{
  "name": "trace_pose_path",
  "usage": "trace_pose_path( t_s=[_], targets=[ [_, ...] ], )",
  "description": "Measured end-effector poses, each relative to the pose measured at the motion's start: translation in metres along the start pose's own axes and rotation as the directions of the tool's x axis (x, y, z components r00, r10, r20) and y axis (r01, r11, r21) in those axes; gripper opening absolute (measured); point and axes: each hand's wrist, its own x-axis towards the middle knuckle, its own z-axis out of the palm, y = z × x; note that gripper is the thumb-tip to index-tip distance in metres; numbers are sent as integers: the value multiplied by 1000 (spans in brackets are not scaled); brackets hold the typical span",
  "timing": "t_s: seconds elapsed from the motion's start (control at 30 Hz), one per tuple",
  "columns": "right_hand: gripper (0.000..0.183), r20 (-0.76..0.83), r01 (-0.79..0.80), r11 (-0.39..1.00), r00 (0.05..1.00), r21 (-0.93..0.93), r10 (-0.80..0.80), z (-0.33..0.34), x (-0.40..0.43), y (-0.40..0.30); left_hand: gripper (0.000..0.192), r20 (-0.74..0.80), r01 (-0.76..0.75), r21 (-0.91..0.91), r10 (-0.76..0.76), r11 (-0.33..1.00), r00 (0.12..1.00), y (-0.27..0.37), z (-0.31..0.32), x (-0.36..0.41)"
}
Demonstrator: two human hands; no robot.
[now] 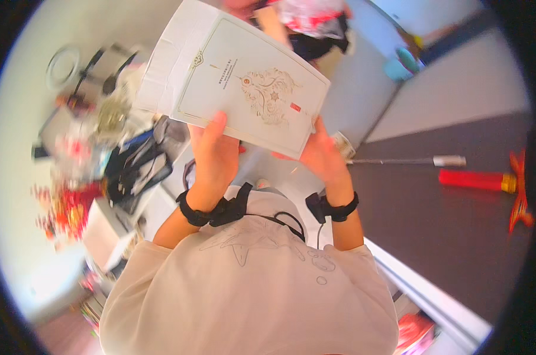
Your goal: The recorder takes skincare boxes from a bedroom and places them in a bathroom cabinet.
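A white cardboard box [246, 84] with a gold printed border, a gold ornament and small writing is held up before me, tilted in the air. My left hand [214, 148] grips its near edge, thumb on the printed face and fingers hidden beneath. At the near right corner, my right hand [325, 155] holds the box from below and the side. The box's left end [166, 66] is plain white and creased. A black strap [214, 211] circles my left wrist, and another black strap [336, 207] my right wrist.
On the dark tabletop [419, 239] to my right lie a red tube with a gold band [470, 179] and a thin white-ended rod [447, 160]. Farther off is a turquoise container [401, 66]. A black bag [137, 166], red decorations [75, 208] and a pale box [106, 233] crowd the left.
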Motion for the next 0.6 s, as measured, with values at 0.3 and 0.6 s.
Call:
trace_pose_path(
  t_s=[0.3, 0.6],
  targets=[
    [46, -304, 259, 964, 914, -69, -267, -75, -58, -90, 58, 390, 410, 247, -477, 878, 788, -113, 45, 69],
    [46, -660, 444, 896, 671, -9, -339, -134, 32, -209, 76, 671, 315, 387, -499, 867, 549, -143, 134, 213]
  ],
)
